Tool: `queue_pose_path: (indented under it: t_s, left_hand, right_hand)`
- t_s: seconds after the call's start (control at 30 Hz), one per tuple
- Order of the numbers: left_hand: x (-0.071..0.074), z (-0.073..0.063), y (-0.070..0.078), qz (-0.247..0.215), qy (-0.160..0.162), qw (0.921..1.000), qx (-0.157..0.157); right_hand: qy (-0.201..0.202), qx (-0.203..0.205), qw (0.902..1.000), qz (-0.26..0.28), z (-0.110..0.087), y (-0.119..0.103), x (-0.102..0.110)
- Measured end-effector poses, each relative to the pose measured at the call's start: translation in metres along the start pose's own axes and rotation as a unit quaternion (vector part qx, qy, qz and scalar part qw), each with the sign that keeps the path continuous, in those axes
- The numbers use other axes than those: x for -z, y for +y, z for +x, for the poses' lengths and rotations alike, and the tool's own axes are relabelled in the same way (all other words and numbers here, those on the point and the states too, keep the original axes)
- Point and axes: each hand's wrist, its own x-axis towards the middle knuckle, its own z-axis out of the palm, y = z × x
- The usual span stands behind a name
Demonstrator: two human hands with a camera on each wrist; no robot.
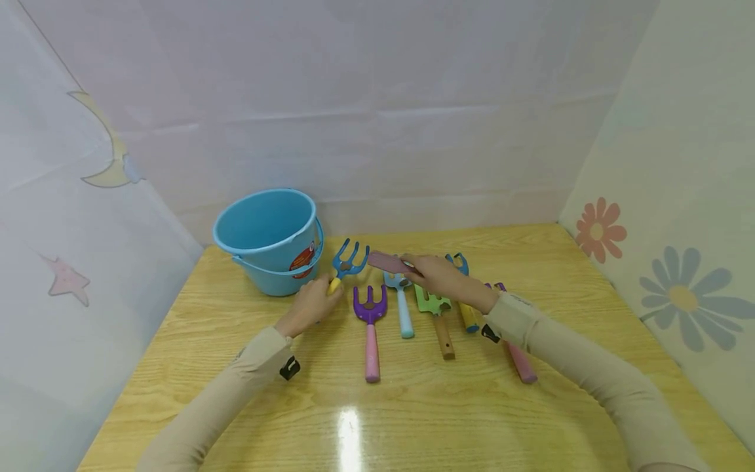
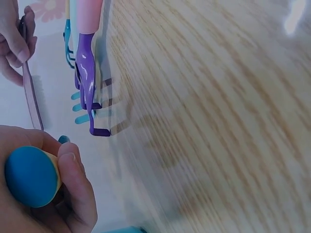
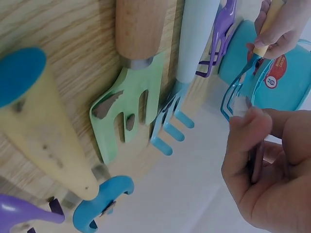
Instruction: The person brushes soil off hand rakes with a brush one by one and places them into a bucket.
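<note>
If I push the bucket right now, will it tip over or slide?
The bucket might tip if pushed high up, because it narrows toward the bottom. Pushed low, it would probably slide, since the table looks smooth and shiny. It's likely stiff, as it holds its round shape.

Red label (image 3: 278, 66) on a blue bucket (image 1: 272, 280), print too small and blurred to read

In the head view, the left hand (image 1: 311, 303) is hiding most of a yellow handle (image 1: 335, 285), the right sleeve (image 1: 575, 354) is covering part of a pink-handled fork (image 1: 522, 364), and the red label (image 1: 303, 257) (tiny print) is blurring. A wooden handle (image 3: 141, 29) is running off the right wrist view's top.
</note>
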Motion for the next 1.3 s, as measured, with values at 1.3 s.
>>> queue_pose_path:
  t_s: [1.3]
  left_hand:
    - [-0.010,0.004,-0.002,0.019,0.014,0.9993,-0.030]
  right_hand:
    - [0.007,0.018,0.9997,-0.018,0.028,-0.024,-0.015]
